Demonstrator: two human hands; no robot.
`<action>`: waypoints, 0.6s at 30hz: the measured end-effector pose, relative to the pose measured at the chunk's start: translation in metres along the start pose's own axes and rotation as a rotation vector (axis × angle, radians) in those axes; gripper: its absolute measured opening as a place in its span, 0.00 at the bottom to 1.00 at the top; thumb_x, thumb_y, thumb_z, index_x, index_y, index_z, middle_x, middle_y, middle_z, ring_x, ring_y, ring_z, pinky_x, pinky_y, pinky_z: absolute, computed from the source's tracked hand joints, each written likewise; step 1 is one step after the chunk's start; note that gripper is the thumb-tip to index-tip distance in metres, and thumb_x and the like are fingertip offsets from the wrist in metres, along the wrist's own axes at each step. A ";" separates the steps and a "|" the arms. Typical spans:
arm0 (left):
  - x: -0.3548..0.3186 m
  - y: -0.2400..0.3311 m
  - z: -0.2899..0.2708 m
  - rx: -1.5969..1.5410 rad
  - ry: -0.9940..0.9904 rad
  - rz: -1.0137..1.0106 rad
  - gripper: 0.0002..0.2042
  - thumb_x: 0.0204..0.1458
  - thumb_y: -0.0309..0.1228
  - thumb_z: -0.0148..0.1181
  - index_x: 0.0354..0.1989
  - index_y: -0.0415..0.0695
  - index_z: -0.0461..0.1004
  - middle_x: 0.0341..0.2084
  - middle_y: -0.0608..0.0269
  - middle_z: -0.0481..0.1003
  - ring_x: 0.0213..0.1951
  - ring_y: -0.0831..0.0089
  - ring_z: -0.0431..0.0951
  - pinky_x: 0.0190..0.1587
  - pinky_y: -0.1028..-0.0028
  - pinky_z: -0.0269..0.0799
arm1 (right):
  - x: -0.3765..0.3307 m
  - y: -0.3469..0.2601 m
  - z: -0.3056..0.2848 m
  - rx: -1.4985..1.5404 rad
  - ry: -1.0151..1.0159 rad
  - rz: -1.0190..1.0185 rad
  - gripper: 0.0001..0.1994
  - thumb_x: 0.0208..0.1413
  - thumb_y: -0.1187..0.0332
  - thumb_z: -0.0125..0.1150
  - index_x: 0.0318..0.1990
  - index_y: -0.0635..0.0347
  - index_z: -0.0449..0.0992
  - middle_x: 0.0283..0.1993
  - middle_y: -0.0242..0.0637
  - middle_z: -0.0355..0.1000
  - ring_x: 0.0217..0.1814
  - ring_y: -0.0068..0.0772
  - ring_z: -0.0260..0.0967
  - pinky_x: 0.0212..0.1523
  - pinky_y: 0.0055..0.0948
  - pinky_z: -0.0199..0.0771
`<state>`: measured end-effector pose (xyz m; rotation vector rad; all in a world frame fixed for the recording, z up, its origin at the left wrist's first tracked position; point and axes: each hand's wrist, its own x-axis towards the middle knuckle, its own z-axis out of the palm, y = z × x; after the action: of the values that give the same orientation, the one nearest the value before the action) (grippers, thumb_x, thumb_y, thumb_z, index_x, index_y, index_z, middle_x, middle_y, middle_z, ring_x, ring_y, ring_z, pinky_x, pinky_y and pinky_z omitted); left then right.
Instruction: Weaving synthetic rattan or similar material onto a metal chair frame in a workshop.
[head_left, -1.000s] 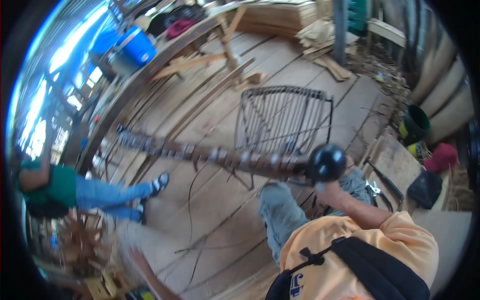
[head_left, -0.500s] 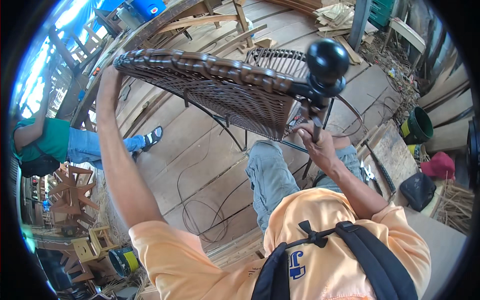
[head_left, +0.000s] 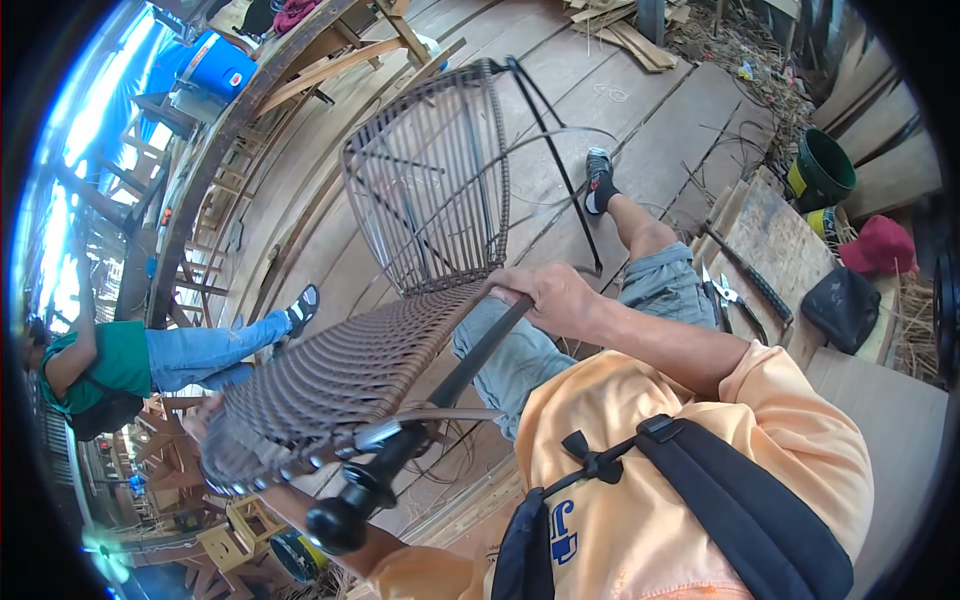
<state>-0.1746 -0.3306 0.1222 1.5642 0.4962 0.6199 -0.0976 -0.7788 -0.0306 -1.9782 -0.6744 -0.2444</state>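
A dark brown woven wicker chair [head_left: 320, 385] with a black metal frame is held tilted across my front. Its slatted section [head_left: 430, 180] with thin black legs points away from me. A black ball-shaped knob [head_left: 337, 524] ends a dark post at the near side. My right hand [head_left: 560, 300] is closed around the dark frame bar where the two woven sections meet. At the chair's left edge, my left hand [head_left: 203, 418] grips the woven rim, mostly hidden behind the weave. A loose thin strand [head_left: 455, 413] sticks out beside the post.
Pliers [head_left: 730, 291] and a dark-handled tool [head_left: 752, 275] lie on boards at right, near a black pouch [head_left: 840, 305] and red cap [head_left: 880, 245]. A green bucket [head_left: 826, 170] stands beyond. Another person in a green shirt [head_left: 105, 365] is at left, near a curved bench edge.
The chair has swung round: its knob moved from upper right to lower left, and the slatted section now shows. My left hand came down and nearer; my right hand shifted left.
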 end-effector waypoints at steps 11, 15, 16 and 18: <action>-0.201 -0.022 0.106 0.762 0.087 0.741 0.24 0.60 0.46 0.30 0.23 0.38 0.62 0.23 0.59 0.67 0.30 0.70 0.66 0.39 0.72 0.64 | 0.048 0.137 -0.075 -0.354 0.083 0.122 0.12 0.52 0.64 0.55 0.42 0.58 0.73 0.38 0.40 0.73 0.42 0.35 0.70 0.45 0.31 0.68; -0.256 -0.012 0.188 0.709 0.017 0.658 0.21 0.59 0.41 0.33 0.29 0.35 0.66 0.28 0.54 0.68 0.34 0.66 0.68 0.42 0.69 0.64 | 0.061 0.142 -0.123 0.108 0.106 0.358 0.16 0.54 0.58 0.54 0.31 0.66 0.73 0.27 0.39 0.68 0.30 0.32 0.63 0.37 0.31 0.67; -0.263 -0.013 0.205 0.711 0.008 0.621 0.21 0.60 0.41 0.32 0.30 0.35 0.66 0.30 0.53 0.68 0.36 0.65 0.68 0.44 0.68 0.64 | 0.061 0.161 -0.132 0.178 0.070 0.320 0.15 0.54 0.59 0.53 0.32 0.66 0.74 0.27 0.39 0.67 0.30 0.32 0.63 0.37 0.31 0.67; -0.271 -0.013 0.238 0.759 -0.051 0.756 0.20 0.59 0.40 0.31 0.32 0.36 0.66 0.35 0.52 0.68 0.40 0.63 0.68 0.47 0.66 0.62 | 0.053 0.196 -0.143 0.298 0.060 0.231 0.11 0.54 0.63 0.53 0.30 0.63 0.74 0.27 0.36 0.68 0.29 0.32 0.63 0.36 0.32 0.67</action>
<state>-0.2246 -0.6849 0.0755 2.5187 0.0634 1.0252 0.0709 -0.9530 -0.0845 -1.7358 -0.4121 -0.0581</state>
